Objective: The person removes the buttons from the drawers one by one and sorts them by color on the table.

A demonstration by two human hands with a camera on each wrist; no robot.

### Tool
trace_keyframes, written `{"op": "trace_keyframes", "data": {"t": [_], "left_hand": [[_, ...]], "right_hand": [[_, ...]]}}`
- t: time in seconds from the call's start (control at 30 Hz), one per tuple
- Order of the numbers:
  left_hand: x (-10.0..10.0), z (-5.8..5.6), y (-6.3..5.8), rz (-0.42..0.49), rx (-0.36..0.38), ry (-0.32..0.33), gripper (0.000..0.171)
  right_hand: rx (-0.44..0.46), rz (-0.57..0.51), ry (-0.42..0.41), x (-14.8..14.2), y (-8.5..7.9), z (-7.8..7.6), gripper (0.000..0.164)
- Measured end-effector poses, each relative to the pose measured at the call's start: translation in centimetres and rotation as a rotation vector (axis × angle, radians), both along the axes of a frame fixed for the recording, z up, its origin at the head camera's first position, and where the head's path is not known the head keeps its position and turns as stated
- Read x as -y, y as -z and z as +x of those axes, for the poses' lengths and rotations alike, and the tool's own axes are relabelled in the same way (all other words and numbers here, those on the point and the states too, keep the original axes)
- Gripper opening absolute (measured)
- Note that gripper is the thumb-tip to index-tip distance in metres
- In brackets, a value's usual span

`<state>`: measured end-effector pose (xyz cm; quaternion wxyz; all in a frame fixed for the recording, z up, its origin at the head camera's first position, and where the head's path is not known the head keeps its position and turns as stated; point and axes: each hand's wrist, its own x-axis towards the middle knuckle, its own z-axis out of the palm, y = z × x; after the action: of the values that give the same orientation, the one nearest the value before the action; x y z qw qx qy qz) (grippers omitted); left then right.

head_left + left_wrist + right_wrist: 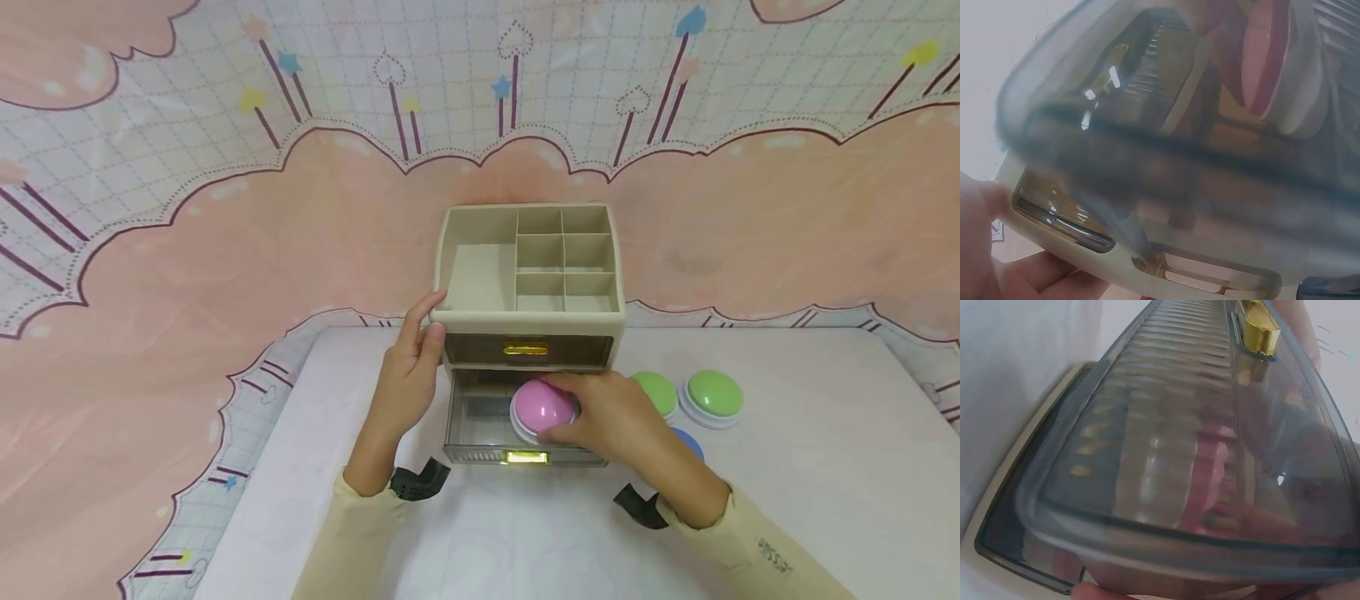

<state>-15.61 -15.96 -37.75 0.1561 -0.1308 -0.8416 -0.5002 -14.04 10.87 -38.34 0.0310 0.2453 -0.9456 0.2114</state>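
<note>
A cream desktop drawer organizer (pixel 528 317) stands with its clear lower drawer (pixel 480 454) pulled out. My left hand (pixel 408 375) holds the organizer's left front corner, thumb toward the front and index finger at the top edge. In the left wrist view, fingers (pixel 1054 275) of that hand lie along the cream body. My right hand (pixel 611 412) reaches into the drawer and grips a pink dome-topped round button (pixel 543 406) with a white base, thumb and fingers on its right side. In the right wrist view the pink button (pixel 1207 475) shows through the drawer's clear wall.
Two green dome-topped buttons (pixel 715 394) and a partly hidden blue one (pixel 688 443) lie on the white table (pixel 825 500) at right. The upper drawer (pixel 487 350) is closed, below the divided top compartments (pixel 540 252). A patterned cloth (pixel 360 225) hangs behind.
</note>
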Motion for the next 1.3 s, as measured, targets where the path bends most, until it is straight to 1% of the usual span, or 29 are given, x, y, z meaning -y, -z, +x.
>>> {"op": "trace_keyframes", "data": {"t": [0.2, 0.37, 0.47, 0.57, 0.7, 0.87, 1.13, 1.3], "left_hand": [[0.0, 0.1, -0.1, 0.0, 0.005, -0.008, 0.043], [0.0, 0.1, -0.1, 0.002, 0.012, -0.007, 0.043], [-0.1, 0.1, 0.0, 0.005, 0.013, -0.004, 0.043], [-0.2, 0.1, 0.0, 0.005, 0.012, -0.002, 0.043], [-0.1, 0.1, 0.0, 0.002, 0.013, -0.002, 0.043], [0.0, 0.0, 0.2, 0.007, 0.025, 0.0, 0.043], [-0.1, 0.1, 0.0, 0.003, 0.017, -0.006, 0.042], [0.0, 0.0, 0.1, 0.005, 0.008, -0.005, 0.043]], "right_hand": [[0.024, 0.034, -0.056, 0.2, -0.2, 0.0, 0.078], [0.015, 0.019, -0.074, -0.1, 0.0, -0.1, 0.075], [0.041, -0.007, -0.057, -0.6, 0.0, -0.1, 0.071], [0.093, -0.025, -0.022, -1.0, -0.3, -0.2, 0.068], [0.158, -0.041, -0.001, -1.4, -0.7, -0.2, 0.071], [0.217, -0.064, 0.013, -1.8, -1.4, -0.2, 0.074], [0.262, -0.088, 0.051, -2.8, -2.9, 0.3, 0.071], [0.261, -0.104, 0.074, -3.4, -4.1, 0.8, 0.072]]}}
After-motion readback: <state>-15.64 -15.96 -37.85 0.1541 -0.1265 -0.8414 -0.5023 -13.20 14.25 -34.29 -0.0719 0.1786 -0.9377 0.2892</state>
